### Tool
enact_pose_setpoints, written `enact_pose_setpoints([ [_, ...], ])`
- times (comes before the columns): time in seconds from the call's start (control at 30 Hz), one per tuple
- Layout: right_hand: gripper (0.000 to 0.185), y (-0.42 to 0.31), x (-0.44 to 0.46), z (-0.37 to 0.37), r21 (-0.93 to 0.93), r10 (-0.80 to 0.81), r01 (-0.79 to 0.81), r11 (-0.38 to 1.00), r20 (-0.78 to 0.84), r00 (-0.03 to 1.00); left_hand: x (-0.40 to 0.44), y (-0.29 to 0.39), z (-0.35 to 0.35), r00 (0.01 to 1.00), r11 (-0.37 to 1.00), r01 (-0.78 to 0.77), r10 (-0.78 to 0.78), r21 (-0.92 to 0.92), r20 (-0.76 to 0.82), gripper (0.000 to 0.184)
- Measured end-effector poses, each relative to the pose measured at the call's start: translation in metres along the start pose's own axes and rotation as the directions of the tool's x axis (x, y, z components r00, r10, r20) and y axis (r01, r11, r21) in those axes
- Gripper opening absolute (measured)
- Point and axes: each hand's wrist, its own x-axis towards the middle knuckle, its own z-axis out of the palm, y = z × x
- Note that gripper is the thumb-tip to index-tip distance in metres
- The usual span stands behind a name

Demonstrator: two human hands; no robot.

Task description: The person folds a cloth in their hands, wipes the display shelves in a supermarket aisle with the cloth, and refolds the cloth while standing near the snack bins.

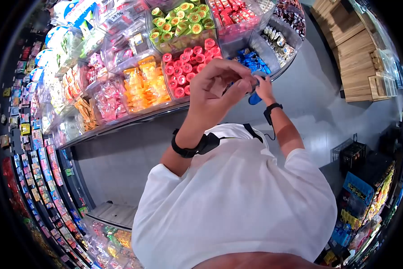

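Note:
My left hand (217, 89) is raised close to the camera, its fingers curled in toward the thumb. Anything between those fingertips is too small to make out. Just past it, beside the bin of blue-wrapped sweets (251, 62), my right hand (265, 91) is closed at the fingertips. A small greyish, partly see-through thing shows there, its kind unclear, and my left hand partly covers that spot. Behind the left hand stands a bin of red-capped candy tubes (180, 71). A blue object (254, 99), maybe footwear, appears below the right hand.
The curved display holds more clear bins, with orange packets (143, 85), green-wrapped sweets (182, 22) and silver-wrapped sweets (275, 38). A wooden counter (352, 54) stands at the right, a black basket (352, 154) below it. Packed shelves (44, 179) line the left.

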Motion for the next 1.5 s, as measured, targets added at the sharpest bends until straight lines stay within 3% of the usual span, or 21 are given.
enact_pose_setpoints([
  [0.2, 0.057, 0.015, 0.010, -0.009, 0.019, 0.145, -0.144, 0.989, -0.020, 0.989, 0.010, -0.021, 0.005, 1.000, 0.999, 0.018, -0.018, -0.028, -0.010, 0.017],
  [0.4, 0.065, -0.045, -0.030, 0.044, 0.291, -0.174, 0.176, 0.940, -0.033, 0.984, 0.015, -0.048, 0.002, 0.996, 0.995, 0.084, -0.083, 0.046, -0.037, 0.016],
  [0.5, 0.065, -0.049, -0.027, 0.043, 0.317, -0.220, 0.204, 0.926, 0.015, 0.975, 0.021, -0.058, -0.002, 0.982, 0.978, 0.190, -0.188, 0.085, -0.034, 0.014],
  [0.53, 0.065, -0.047, -0.027, 0.037, 0.319, -0.211, 0.194, 0.928, 0.016, 0.977, 0.022, -0.060, -0.003, 0.980, 0.977, 0.199, -0.197, 0.083, -0.031, 0.014],
  [0.63, 0.063, -0.025, -0.011, -0.005, 0.174, -0.135, 0.097, 0.980, 0.226, 0.965, 0.030, -0.074, -0.007, 0.966, 0.965, 0.252, -0.246, 0.078, -0.076, 0.014],
  [0.73, 0.060, 0.007, 0.008, -0.031, 0.051, -0.022, 0.014, 0.999, 0.150, 0.988, 0.031, -0.093, -0.017, 0.923, 0.895, 0.385, -0.377, 0.226, -0.079, 0.012],
  [0.87, 0.063, 0.038, 0.022, -0.048, -0.033, 0.103, -0.101, 0.994, 0.060, 0.993, 0.017, -0.162, -0.038, 0.857, 0.827, 0.509, -0.513, 0.237, -0.051, 0.014],
  [0.93, 0.061, 0.046, 0.019, -0.028, -0.025, 0.080, -0.079, 0.997, 0.020, 0.997, 0.008, -0.200, -0.052, 0.812, 0.776, 0.568, -0.583, 0.276, -0.033, 0.016],
  [1.07, 0.060, 0.028, 0.007, -0.011, 0.245, -0.102, 0.088, 0.966, 0.046, 0.994, -0.002, -0.271, -0.079, 0.740, 0.679, 0.546, -0.666, 0.491, 0.099, 0.018],
  [1.13, 0.053, 0.019, 0.018, -0.030, 0.137, -0.101, 0.098, 0.986, 0.019, 0.995, -0.012, -0.318, -0.095, 0.707, 0.684, 0.595, -0.695, 0.422, 0.131, 0.019],
  [1.2, 0.042, 0.020, 0.035, -0.057, 0.195, -0.109, 0.090, 0.977, 0.087, 0.990, -0.006, -0.342, -0.098, 0.698, 0.654, 0.580, -0.706, 0.485, 0.117, 0.020],
  [1.27, 0.036, 0.025, 0.062, -0.077, 0.144, -0.126, 0.121, 0.982, 0.021, 0.992, 0.018, -0.364, -0.097, 0.702, 0.630, 0.554, -0.705, 0.544, 0.102, 0.021],
  [1.33, 0.035, 0.032, 0.094, -0.096, 0.171, -0.136, 0.140, 0.975, -0.038, 0.990, 0.044, -0.387, -0.095, 0.849, 0.724, 0.388, -0.522, 0.570, 0.086, 0.024],
  [1.4, 0.036, 0.029, 0.130, -0.115, 0.163, -0.110, 0.122, 0.979, -0.080, 0.991, 0.080, -0.406, -0.090, 0.912, 0.775, 0.353, -0.410, 0.525, -0.009, 0.019],
  [1.43, 0.038, 0.030, 0.149, -0.115, 0.152, -0.190, 0.214, 0.965, -0.160, 0.969, 0.096, -0.416, -0.091, 0.925, 0.775, 0.358, -0.372, 0.521, -0.082, 0.019],
  [1.5, 0.038, 0.027, 0.186, -0.115, 0.151, -0.230, 0.256, 0.955, -0.173, 0.958, 0.123, -0.430, -0.097, 0.911, 0.762, 0.411, -0.326, 0.501, -0.252, 0.021],
])
